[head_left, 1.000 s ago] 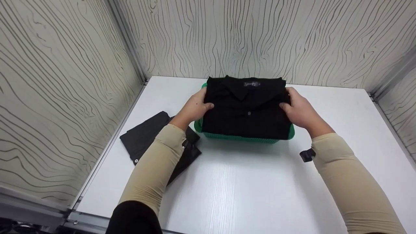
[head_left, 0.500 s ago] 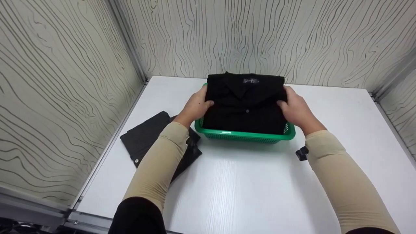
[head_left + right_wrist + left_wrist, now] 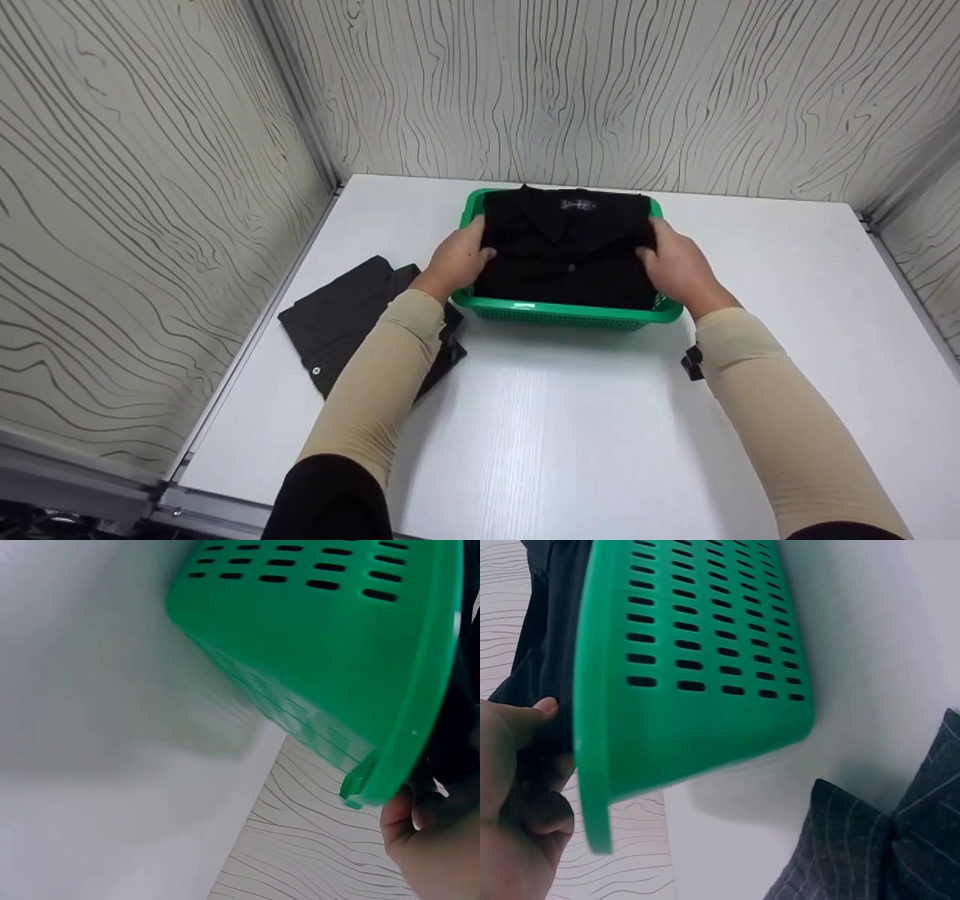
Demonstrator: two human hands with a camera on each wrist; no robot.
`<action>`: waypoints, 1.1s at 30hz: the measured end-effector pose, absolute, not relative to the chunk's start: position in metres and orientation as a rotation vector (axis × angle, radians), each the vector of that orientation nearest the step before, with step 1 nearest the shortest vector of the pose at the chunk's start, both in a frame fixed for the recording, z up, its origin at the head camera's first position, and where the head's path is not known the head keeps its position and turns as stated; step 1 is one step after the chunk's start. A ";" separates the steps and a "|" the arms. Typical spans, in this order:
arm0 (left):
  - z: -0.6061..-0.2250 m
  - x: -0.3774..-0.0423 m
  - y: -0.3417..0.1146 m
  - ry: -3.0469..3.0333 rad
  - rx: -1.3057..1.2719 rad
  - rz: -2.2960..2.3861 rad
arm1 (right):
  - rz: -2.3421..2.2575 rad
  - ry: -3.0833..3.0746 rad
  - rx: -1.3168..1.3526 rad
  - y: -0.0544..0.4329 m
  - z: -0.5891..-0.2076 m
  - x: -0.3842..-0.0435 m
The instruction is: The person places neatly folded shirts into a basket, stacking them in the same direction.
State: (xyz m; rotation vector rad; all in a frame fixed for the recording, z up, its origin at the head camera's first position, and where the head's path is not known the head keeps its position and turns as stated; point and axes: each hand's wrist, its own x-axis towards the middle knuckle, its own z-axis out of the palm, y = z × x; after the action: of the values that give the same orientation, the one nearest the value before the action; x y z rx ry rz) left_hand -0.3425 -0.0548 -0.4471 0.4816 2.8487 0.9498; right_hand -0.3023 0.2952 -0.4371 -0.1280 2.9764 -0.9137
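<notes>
A folded black shirt, with collar, neck label and one button facing up, lies within the rim of a green plastic basket. My left hand grips the shirt's left edge, thumb on top and fingers underneath. On the opposite side my right hand holds the right edge the same way. In the left wrist view, curled fingers of the left hand pinch dark cloth beside the basket rim. The right wrist view shows the right hand at the basket's corner, partly cut off by the frame.
A dark grey folded garment with a white button lies on the white table, left of the basket and partly under my left forearm. Wood-patterned panels stand behind and at both sides.
Both hands have lowered the black shirt into the basket; its front edge, which covered the basket's front rim before, now sits behind that rim. The grey garment has stayed put.
</notes>
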 end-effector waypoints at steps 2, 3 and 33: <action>-0.451 -0.343 -0.054 2.872 0.487 0.900 | -0.889 2.985 -0.114 0.295 -0.441 -0.303; -0.453 -0.342 -0.054 2.881 0.490 0.882 | -0.882 2.988 -0.109 0.296 -0.444 -0.304; -0.478 -0.337 -0.038 3.258 0.575 0.483 | -0.604 3.184 -0.009 0.281 -0.469 -0.307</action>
State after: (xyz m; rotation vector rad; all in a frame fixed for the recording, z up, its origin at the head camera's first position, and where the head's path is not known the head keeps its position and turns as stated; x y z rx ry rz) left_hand -0.3366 -0.0375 -0.4775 0.5747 3.2579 0.4831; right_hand -0.3071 0.2814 -0.4687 -0.0094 3.1841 -0.6037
